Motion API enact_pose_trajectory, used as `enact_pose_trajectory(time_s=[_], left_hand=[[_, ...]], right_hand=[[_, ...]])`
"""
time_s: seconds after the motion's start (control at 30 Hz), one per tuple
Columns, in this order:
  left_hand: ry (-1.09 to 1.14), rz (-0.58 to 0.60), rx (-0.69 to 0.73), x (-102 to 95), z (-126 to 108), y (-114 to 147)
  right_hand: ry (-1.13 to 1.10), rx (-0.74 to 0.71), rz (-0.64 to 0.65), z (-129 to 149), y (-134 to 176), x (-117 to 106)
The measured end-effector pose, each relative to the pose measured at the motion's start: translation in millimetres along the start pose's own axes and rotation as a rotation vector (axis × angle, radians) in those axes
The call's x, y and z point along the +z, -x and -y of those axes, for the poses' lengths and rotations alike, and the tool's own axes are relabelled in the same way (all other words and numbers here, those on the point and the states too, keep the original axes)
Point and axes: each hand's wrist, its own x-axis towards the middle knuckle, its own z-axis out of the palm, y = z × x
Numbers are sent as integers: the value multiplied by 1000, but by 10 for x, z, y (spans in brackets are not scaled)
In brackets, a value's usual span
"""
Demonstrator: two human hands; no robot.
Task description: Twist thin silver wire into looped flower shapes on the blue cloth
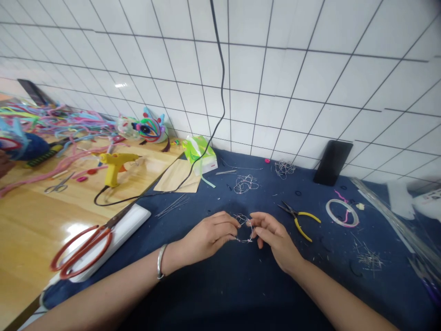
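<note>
Between both hands is a small rounded frame of bent thin wire (244, 240). My left hand (217, 231), with a silver bangle at the wrist, pinches its left side. My right hand (272, 234) grips the right side between thumb and fingers. Just beyond them on the dark blue cloth lies a similar wire frame (245, 184), and farther back another tangled wire shape (285, 168). Yellow-handled pliers (299, 220) rest with jaws apart to the right of my right hand. Several straight wires (172, 205) lie to the left.
Left, large orange-handled scissors (86, 248) lie on a white power strip (134, 220). A yellow glue gun (115, 168) stands on the wooden table, its cord crossing the cloth. A tissue pack (201, 154), phone (333, 162), white ring (342, 213) and wire clippings (370, 259) lie around.
</note>
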Motion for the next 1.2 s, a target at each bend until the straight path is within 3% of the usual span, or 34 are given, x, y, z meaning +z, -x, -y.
enact_pose_trajectory(time_s=[0.27,0.5,0.83,0.97,1.2], left_hand=[[-157,38,115,-10,26,8],[-327,139,157,-45,-7,36],[-452,154,263,-128,-128,-17],[-552,215,320,-174,-200,-38],[-538,237,298,-168,-257,-41]], right_hand=[[-49,42,17,31,15,-1],[38,54,-2,56,7,4],[196,71,-64,61,-12,-13],[298,-23,-26,90,1,-59],[557,-425,44,215,127,-19]])
